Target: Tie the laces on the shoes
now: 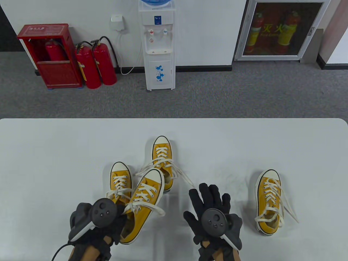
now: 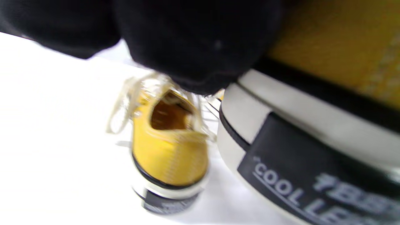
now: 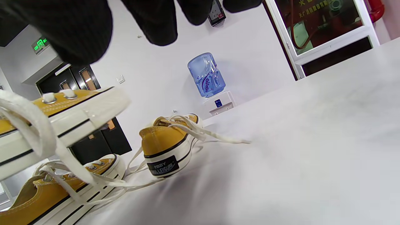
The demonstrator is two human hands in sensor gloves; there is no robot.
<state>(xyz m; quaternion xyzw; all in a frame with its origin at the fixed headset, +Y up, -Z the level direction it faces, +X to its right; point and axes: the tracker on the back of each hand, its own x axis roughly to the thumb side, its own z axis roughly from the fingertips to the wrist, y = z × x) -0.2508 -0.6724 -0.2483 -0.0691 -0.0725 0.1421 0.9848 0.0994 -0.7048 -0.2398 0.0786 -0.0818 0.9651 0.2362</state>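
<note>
Several yellow canvas sneakers with loose white laces are on the white table. My left hand grips the heel of one sneaker and holds it tilted, toe raised above the table; its heel label fills the left wrist view. A second sneaker lies just left of it and shows in the left wrist view. A third stands farther back, untied. A fourth lies at the right. My right hand hovers open, fingers spread, right of the held sneaker, touching nothing.
A loose lace from the back sneaker trails toward my right hand. Beyond the table's far edge are a water dispenser, red fire extinguishers and a cabinet.
</note>
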